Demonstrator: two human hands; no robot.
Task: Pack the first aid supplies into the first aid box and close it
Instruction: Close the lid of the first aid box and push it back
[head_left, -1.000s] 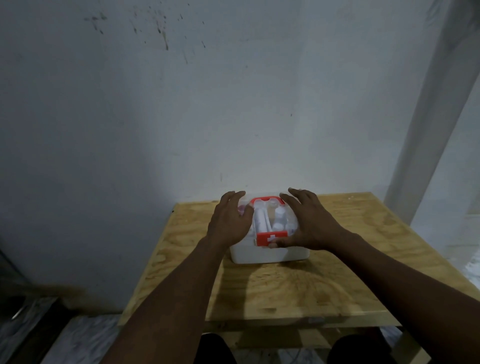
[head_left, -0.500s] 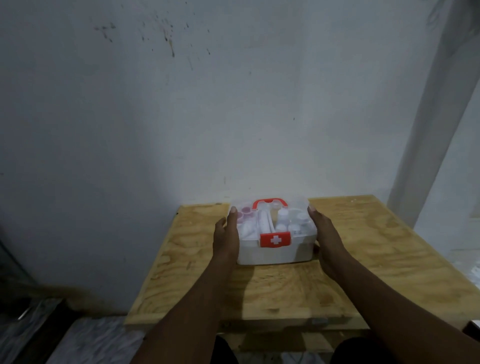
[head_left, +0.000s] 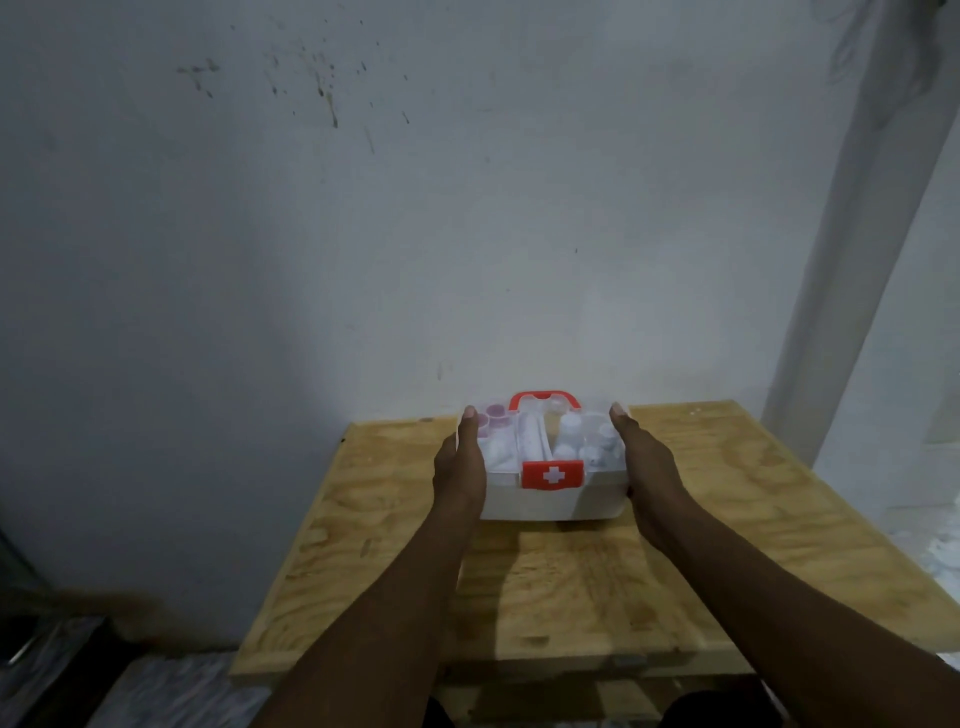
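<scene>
Whereas one second ago both hands were laid over the clear lid (head_left: 550, 434) with fingers spread, the left hand (head_left: 462, 467) and the right hand (head_left: 647, 467) are now set flat against the two short sides of the first aid box (head_left: 550, 501). The fingers are held straight and together and are pointed toward the wall (head_left: 467, 234). Nothing is gripped or pinched; the box is only touched by straight fingers and palms, one hand on each side. This placement is unchanged from half a second ago.

The box is found at the back middle of the tabletop (head_left: 727, 545), near the wall, in much the same spot as before. Its lid is seen down, and the red latch (head_left: 553, 474) with a white cross is folded over the front of the white base. A red handle (head_left: 544, 399) is seen at the far top edge. Through the lid, white bottles (head_left: 570, 427) and pinkish caps (head_left: 496, 413) can be made out, though blurred.
</scene>
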